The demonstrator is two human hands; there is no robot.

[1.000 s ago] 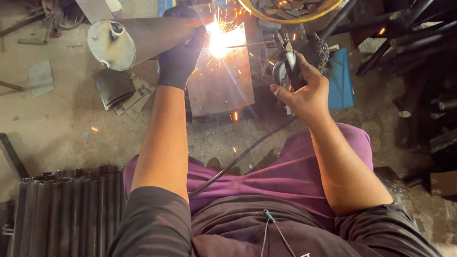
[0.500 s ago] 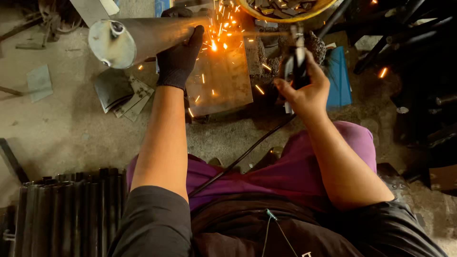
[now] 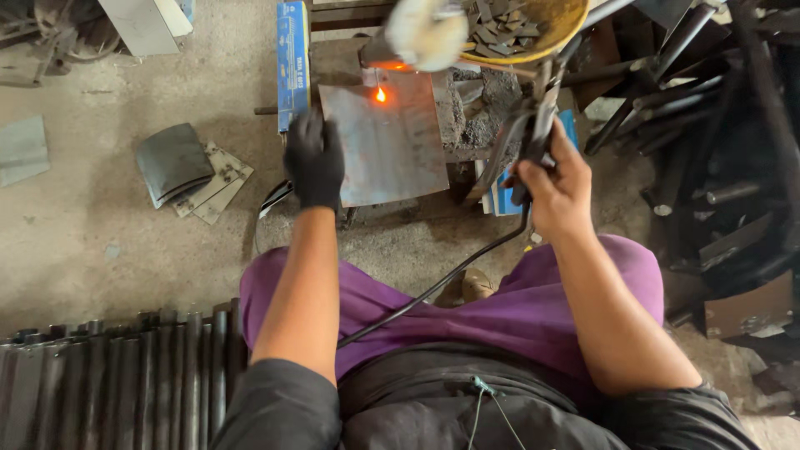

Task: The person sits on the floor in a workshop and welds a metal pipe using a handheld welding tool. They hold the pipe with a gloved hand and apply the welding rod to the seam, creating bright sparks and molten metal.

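My left hand [image 3: 315,162] wears a black glove and rests at the left edge of a flat grey steel plate [image 3: 392,146]; I see nothing in it. My right hand [image 3: 557,187] grips a welding electrode holder [image 3: 533,125], whose black cable [image 3: 433,287] runs down across my purple lap. A blurred pale pipe end [image 3: 425,33] lies just beyond the plate's far edge. A small orange glowing spot [image 3: 381,95] sits on the plate below it.
A yellow basin of metal scraps [image 3: 560,29] stands at the top. A blue box [image 3: 292,62] stands left of the plate. Dark pipes [image 3: 108,383] lie bottom left and dark bars [image 3: 708,125] crowd the right. Grey sheet pieces [image 3: 187,171] lie on the concrete floor.
The bright sparks have stopped; only a glowing spot remains. The pipe has swung from the left to the top centre. My left hand has let go of it and dropped to the plate's edge.
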